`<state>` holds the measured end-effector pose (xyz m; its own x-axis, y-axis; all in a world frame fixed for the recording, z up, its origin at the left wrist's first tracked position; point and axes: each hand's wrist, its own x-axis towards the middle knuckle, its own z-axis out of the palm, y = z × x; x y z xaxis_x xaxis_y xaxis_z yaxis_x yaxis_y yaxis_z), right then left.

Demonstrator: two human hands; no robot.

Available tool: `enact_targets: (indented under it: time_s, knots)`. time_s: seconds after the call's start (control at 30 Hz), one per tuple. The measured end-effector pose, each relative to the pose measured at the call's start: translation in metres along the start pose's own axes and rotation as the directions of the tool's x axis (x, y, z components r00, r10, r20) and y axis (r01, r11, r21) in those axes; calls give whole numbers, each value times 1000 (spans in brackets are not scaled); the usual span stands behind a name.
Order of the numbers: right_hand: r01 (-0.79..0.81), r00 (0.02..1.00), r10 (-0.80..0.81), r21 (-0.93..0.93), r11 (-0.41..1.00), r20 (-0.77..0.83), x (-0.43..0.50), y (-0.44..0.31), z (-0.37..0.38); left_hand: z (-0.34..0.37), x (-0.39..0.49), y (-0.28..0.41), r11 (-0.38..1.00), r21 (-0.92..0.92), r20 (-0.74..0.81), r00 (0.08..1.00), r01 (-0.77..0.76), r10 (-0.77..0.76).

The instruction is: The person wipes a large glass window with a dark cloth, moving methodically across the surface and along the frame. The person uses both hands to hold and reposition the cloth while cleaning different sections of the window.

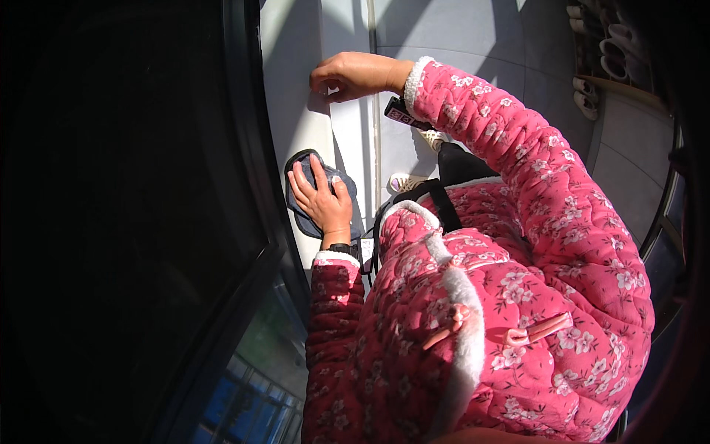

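My left hand (324,202) lies flat, palm down, on a dark grey folded cloth (305,222) with black edging. The cloth rests on a pale sill (288,72) beside a black frame. Farther along the sill, my right hand (352,77) hovers over or touches its edge with the fingers curled towards the thumb. A small bright gap shows between thumb and fingers; whether something tiny is pinched there is unclear. A black wristband (339,247) circles my left wrist. Under my right cuff sits a black device (405,114) bearing printed codes.
The dark frame (241,139) and a dark pane run along the left. Grey floor tiles (455,28) lie to the right, with my shoes (407,182) close to the sill. Several pairs of shoes stand on a rack (621,86) at the upper right.
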<state>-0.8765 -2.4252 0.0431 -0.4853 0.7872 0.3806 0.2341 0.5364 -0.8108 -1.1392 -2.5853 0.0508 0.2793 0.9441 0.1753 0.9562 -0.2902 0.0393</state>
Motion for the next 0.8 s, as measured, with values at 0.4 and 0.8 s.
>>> enact_targets:
  time_s: [0.4,0.8]
  knots:
    - [5,998,-9,48,999,65,3,0,-4,-8,-4,-1,1000,15,7,1000,-1,0]
    - [-517,739,561,848,119,372,-72,-37,121,10,75,8,956,-234,40,984,179,-174]
